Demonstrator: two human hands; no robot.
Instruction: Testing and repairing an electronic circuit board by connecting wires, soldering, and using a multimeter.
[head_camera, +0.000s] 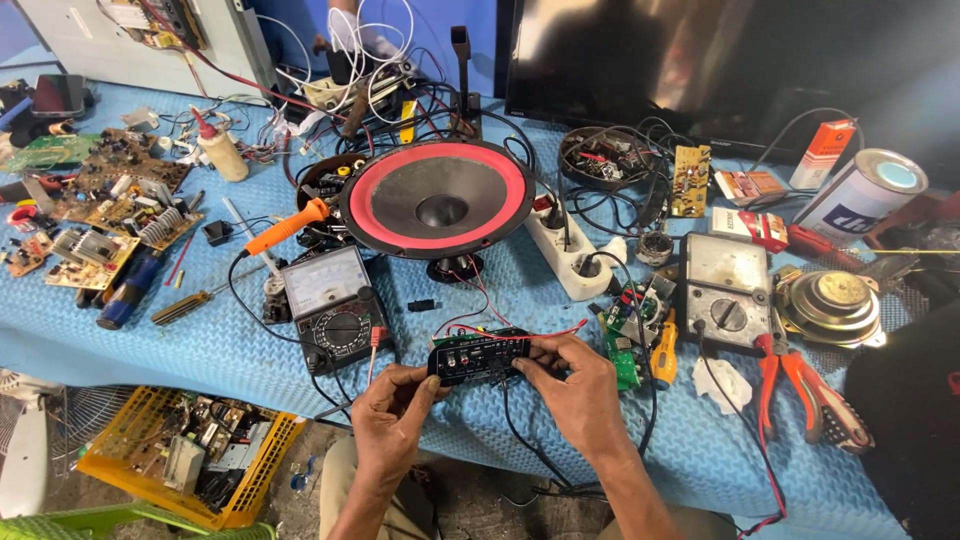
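Module lies before the speaker (meter left, pliers right)

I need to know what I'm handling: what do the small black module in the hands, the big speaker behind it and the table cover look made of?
The small black rectangular amplifier module, held by the left hand and right hand, looks like matte black plastic over a circuit board. The large round speaker with red rim seems to have a dull grey paper-like cone and a red foam or rubber surround. The blue table cover looks like a textured, ribbed soft mat.

black module, red-rimmed speaker, blue cloth
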